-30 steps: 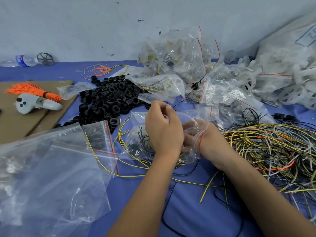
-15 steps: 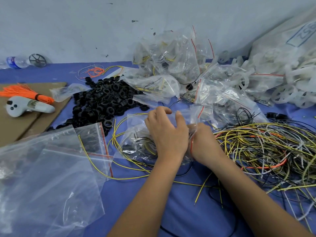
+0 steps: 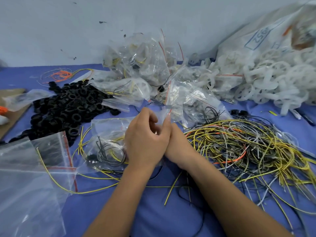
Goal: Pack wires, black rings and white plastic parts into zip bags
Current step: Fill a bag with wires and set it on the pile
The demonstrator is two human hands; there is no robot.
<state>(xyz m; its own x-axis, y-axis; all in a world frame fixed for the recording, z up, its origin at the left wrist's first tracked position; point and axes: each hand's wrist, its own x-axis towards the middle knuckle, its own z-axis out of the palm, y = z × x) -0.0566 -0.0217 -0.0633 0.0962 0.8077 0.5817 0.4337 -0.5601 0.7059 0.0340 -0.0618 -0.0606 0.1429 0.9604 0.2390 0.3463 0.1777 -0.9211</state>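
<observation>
A: We have both hands together at the middle of the desk [image 3: 153, 211]. Our left hand [image 3: 145, 142] curls its fingers [image 3: 150, 117] round the mouth end of the zip bag [image 3: 106, 144], and our right hand [image 3: 177, 146] lies against it, one fingertip pinching the same clear plastic by the red seal line.

B: Which way does the bag lie?

A: Its long axis runs roughly left to right. The mouth points right, up into our fingers; the closed end points left, away from them. Inside we see coiled black and yellow wires and a dark piece at the bottom, too blurred to name.

B: And the rest of what we are packing?

A: The loose wires [image 3: 248, 151] sprawl in a tangle just right of our fingers, yellow, black, grey and orange, most strands running left to right. The black rings [image 3: 68, 110] are heaped to the left and beyond the fingers. The white plastic parts [image 3: 273, 82] pile up far right against the wall, partly in a big sack [image 3: 256, 36]. Filled bags [image 3: 142, 65] are stacked just beyond our fingers.

B: Anything nearer to us?

A: Empty bags [image 3: 25, 185] lie flat to the left, a yellow wire crossing them.
</observation>
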